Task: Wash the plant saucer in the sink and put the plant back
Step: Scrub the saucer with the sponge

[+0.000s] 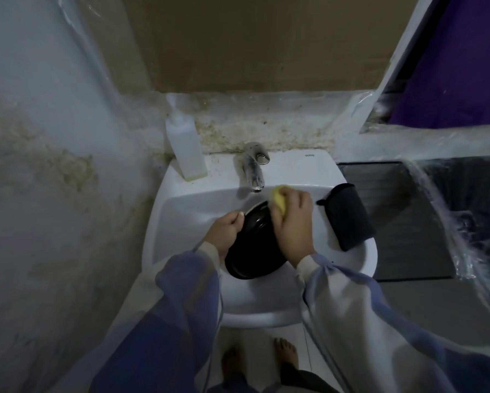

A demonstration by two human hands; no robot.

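Note:
A round black plant saucer (252,251) is held tilted over the white sink basin (187,214). My left hand (224,234) grips the saucer's left rim, thumb on the edge. My right hand (293,222) holds a yellow sponge (364,200) pressed against the saucer's upper right part. The plant is not in view.
The metal tap (252,168) stands behind the basin, no water visibly running. A white pump bottle (185,146) sits at the sink's back left corner. A dark folded cloth (347,215) lies on the sink's right rim. Stained wall to the left, dark counter (394,211) to the right.

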